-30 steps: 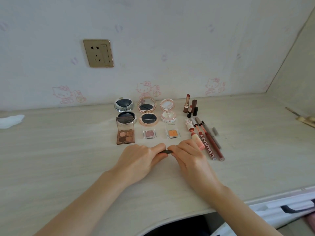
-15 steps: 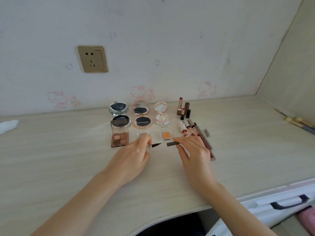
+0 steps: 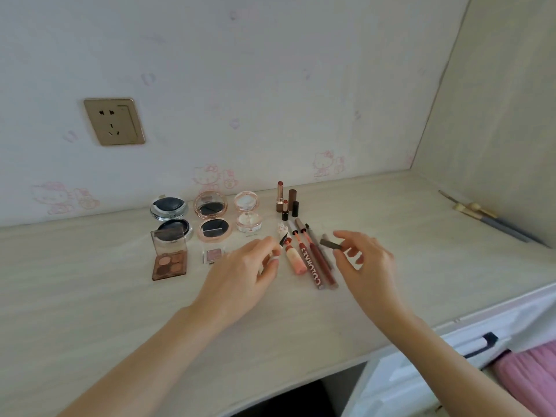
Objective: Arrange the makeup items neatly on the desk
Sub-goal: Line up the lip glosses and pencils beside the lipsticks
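Note:
My left hand (image 3: pixel 243 266) pinches an uncapped eyeliner pen, whose dark tip (image 3: pixel 283 239) points up and right above the desk. My right hand (image 3: pixel 365 260) holds the pen's dark cap (image 3: pixel 330 244) between thumb and forefinger, clear of the tip. Between the hands lie a pink tube (image 3: pixel 294 257), a brown lip pencil (image 3: pixel 311 263) and a dark red lip gloss (image 3: pixel 321 261) side by side. Behind them stand lipsticks (image 3: pixel 280 196). Three open compacts (image 3: pixel 210 206) and an eyeshadow palette (image 3: pixel 169 260) sit to the left.
A small eyeshadow pan (image 3: pixel 213 254) lies just left of my left hand. Brushes (image 3: pixel 487 219) rest at the far right by the side wall. A wall socket (image 3: pixel 114 121) is above the desk (image 3: pixel 90 311). A white drawer unit (image 3: pixel 451 362) stands under the right front edge.
The hands pulled the cap off the pen, then both moved right. The left hand now holds the pen over the pink tube and the right hand carries the cap beyond the lip gloss.

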Action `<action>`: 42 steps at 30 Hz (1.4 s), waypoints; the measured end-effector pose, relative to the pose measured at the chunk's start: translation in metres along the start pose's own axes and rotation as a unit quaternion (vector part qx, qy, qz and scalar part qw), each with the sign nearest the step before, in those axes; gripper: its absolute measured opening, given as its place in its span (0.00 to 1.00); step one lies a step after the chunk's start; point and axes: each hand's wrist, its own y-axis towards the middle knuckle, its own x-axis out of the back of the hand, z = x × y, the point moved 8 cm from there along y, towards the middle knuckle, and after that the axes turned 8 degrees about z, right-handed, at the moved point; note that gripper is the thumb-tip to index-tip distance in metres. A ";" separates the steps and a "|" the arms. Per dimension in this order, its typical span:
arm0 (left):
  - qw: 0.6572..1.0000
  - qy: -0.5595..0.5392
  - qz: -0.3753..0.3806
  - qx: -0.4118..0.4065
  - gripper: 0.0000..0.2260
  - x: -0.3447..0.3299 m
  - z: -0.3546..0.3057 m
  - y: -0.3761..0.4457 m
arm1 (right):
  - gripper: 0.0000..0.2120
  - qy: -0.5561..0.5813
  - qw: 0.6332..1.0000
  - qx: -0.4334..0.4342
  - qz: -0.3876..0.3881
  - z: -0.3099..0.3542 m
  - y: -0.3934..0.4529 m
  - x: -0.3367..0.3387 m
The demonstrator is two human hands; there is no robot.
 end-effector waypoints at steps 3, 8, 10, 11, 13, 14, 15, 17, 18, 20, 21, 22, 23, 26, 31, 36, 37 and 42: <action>1.000 -0.009 0.001 -0.013 0.05 -0.013 -0.016 0.016 | 0.18 -0.008 1.000 -0.016 0.001 -0.024 0.006 0.011; 0.999 -0.044 0.019 -0.007 0.07 -0.043 -0.036 0.046 | 0.16 -0.026 0.999 -0.047 0.009 -0.061 0.017 0.025; 0.998 -0.053 0.031 -0.004 0.07 -0.056 -0.042 0.059 | 0.15 -0.035 0.998 -0.058 0.011 -0.072 0.021 0.031; 0.998 -0.051 0.034 -0.003 0.07 -0.062 -0.044 0.066 | 0.14 -0.035 0.997 -0.067 0.013 -0.077 0.023 0.033; 0.998 -0.048 0.038 -0.002 0.07 -0.072 -0.049 0.078 | 0.14 -0.029 0.996 -0.085 0.020 -0.088 0.025 0.034; 0.998 -0.045 0.041 -0.001 0.07 -0.077 -0.051 0.085 | 0.14 -0.025 0.995 -0.092 0.027 -0.093 0.027 0.034; 0.998 -0.039 0.046 0.001 0.07 -0.081 -0.054 0.091 | 0.14 -0.023 0.994 -0.097 0.034 -0.096 0.030 0.032; 0.998 -0.015 0.061 0.002 0.09 -0.091 -0.057 0.102 | 0.12 -0.032 0.993 -0.100 0.046 -0.101 0.035 0.029; 0.998 0.001 0.070 0.003 0.10 -0.096 -0.058 0.107 | 0.12 -0.042 0.993 -0.102 0.050 -0.103 0.038 0.028; 0.995 0.035 0.088 0.008 0.13 -0.104 -0.058 0.116 | 0.10 -0.059 0.991 -0.108 0.056 -0.106 0.043 0.025; 0.994 0.053 0.098 0.011 0.14 -0.109 -0.057 0.119 | 0.10 -0.066 0.990 -0.111 0.058 -0.108 0.044 0.023; 0.992 0.074 0.106 0.010 0.15 -0.113 -0.056 0.121 | 0.10 -0.073 0.989 -0.113 0.059 -0.108 0.046 0.022; 0.989 0.096 0.113 0.007 0.16 -0.117 -0.056 0.123 | 0.10 -0.081 0.988 -0.113 0.061 -0.108 0.047 0.021; 0.981 0.151 0.119 -0.009 0.16 -0.126 -0.056 0.127 | 0.10 -0.104 0.988 -0.094 0.071 -0.104 0.051 0.016; 0.974 0.184 0.130 -0.013 0.18 -0.133 -0.054 0.129 | 0.11 -0.146 0.981 -0.081 0.100 -0.099 0.051 0.007; 0.985 0.144 0.073 -0.054 0.18 -0.118 -0.063 0.120 | 0.11 -0.186 0.976 -0.057 0.098 -0.092 0.048 0.007; 0.987 0.133 0.066 -0.060 0.17 -0.113 -0.062 0.117 | 0.12 -0.196 0.974 -0.049 0.100 -0.090 0.047 0.007; 0.989 0.102 0.088 -0.062 0.19 -0.102 -0.052 0.096 | 0.15 -0.248 0.961 -0.010 0.122 -0.082 0.042 0.004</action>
